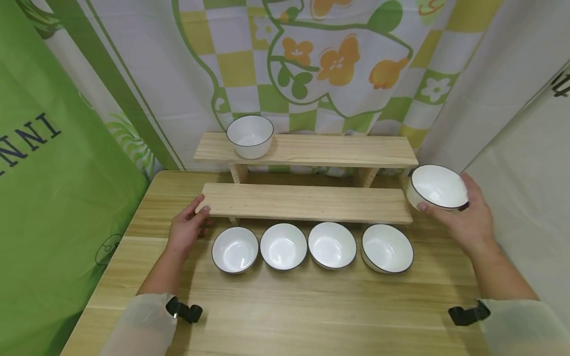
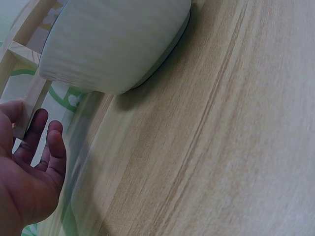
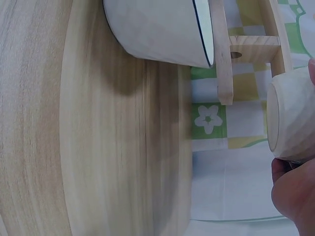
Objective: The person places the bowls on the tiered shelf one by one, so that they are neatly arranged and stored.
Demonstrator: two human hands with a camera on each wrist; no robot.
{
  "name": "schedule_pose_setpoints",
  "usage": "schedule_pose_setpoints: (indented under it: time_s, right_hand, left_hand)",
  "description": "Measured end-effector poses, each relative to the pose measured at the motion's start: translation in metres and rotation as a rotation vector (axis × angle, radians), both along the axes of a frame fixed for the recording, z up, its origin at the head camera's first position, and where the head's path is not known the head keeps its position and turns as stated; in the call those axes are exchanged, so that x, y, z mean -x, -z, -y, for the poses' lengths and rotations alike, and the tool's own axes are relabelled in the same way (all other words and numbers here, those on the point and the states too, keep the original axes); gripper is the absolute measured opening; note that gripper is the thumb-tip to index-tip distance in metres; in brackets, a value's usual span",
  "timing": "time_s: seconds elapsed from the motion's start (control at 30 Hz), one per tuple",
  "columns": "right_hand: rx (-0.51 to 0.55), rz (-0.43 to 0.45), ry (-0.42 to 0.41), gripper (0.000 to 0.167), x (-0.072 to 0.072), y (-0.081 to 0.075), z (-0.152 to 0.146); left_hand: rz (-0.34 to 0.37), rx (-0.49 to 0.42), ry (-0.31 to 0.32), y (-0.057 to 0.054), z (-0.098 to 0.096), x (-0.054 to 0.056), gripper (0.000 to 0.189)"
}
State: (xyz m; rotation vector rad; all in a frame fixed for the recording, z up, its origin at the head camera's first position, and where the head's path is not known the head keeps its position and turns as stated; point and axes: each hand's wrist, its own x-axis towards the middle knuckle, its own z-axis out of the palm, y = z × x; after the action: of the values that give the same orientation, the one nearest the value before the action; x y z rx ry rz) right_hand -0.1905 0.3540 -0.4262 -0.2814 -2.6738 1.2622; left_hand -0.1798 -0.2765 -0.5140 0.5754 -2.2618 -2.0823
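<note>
A two-tier wooden shelf (image 1: 307,202) stands on the table. My left hand (image 1: 187,230) grips the left end of its lower board, thumb above and fingers below, as the left wrist view also shows. To the right of the shelf, my right hand (image 1: 474,225) holds a white bowl (image 1: 438,187) with a dark rim by its right side, thumb at the near edge. That bowl (image 3: 298,110) is raised above the table in the right wrist view. A similar bowl (image 1: 250,141) sits on the left part of the upper board (image 1: 338,150).
Several matching white bowls stand in a row before the shelf, from the leftmost bowl (image 1: 235,250) to the rightmost bowl (image 1: 387,248), which sits slightly apart. A patterned curtain (image 1: 240,69) hangs behind the wooden table (image 1: 285,316). Green cloth (image 1: 58,198) hangs at the left.
</note>
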Motion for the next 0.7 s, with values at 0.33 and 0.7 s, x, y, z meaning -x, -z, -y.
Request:
schedule_pose_setpoints:
  time_s: [0.33,0.7]
  right_hand:
    - [0.018,-0.034,-0.033,0.120,-0.001,-0.006,0.010]
    - [0.043,-0.022,-0.062,0.120,-0.002,-0.015,0.023]
  left_hand:
    - [-0.005,0.002,0.004,0.000,0.000,0.000,0.066]
    - [-0.046,-0.015,0.019,0.001,0.001,0.000,0.063]
